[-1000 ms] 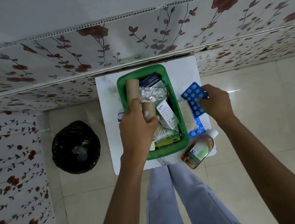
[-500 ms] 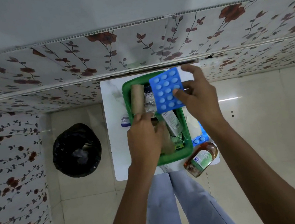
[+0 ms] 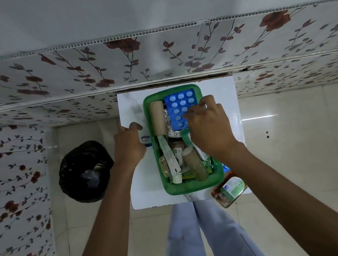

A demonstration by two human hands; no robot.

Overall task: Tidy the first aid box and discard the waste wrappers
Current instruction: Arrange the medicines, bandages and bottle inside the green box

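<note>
Two hands work at the green box (image 3: 194, 185) on the white table (image 3: 143, 186). Inside its far end, the right hand (image 3: 208, 129) pinches a blue blister pack (image 3: 179, 109). Just left of the box, the left hand (image 3: 128, 145) hangs loosely curled, holding nothing. Farther left stands a black bin bag (image 3: 85, 172).

Floral wall panels (image 3: 93, 73) behind white table (image 3: 140, 182); glossy tiled floor (image 3: 292, 134).

Green box (image 3: 192, 186), blue blister pack (image 3: 179, 109), black bin bag (image 3: 84, 172)
</note>
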